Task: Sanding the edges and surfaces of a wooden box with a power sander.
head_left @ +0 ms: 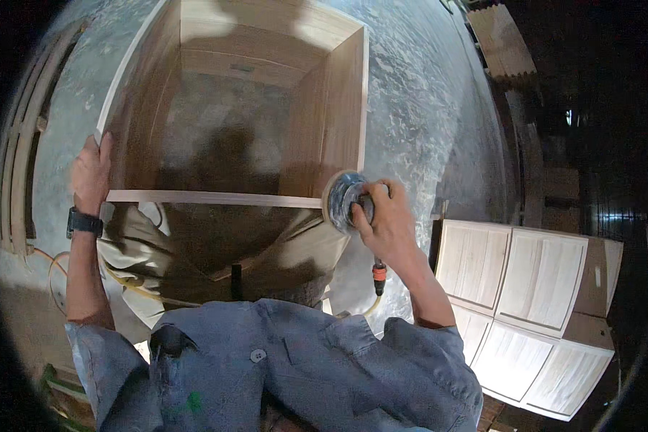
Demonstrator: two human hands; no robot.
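An open wooden cabinet box (212, 197) stands in front of me, its pale front rim facing up. My left hand (91, 175) is closed over the rim near the close left corner, with the thumb on the inner side. Wrapped round a round orbital sander (344, 199), my right hand (390, 222) holds its pad at the close right corner of the box. An orange and black hose coupling (379, 273) hangs below that hand, joined to a yellow hose (373, 308). The sander covers the corner itself.
Pale wooden cabinets with panel doors (540, 281) stand at the right. Long wooden strips (23, 144) lie along the left side. An orange hose (52, 268) curls on the grey floor (417, 101) at the left. At the far right is a wooden panel (502, 42).
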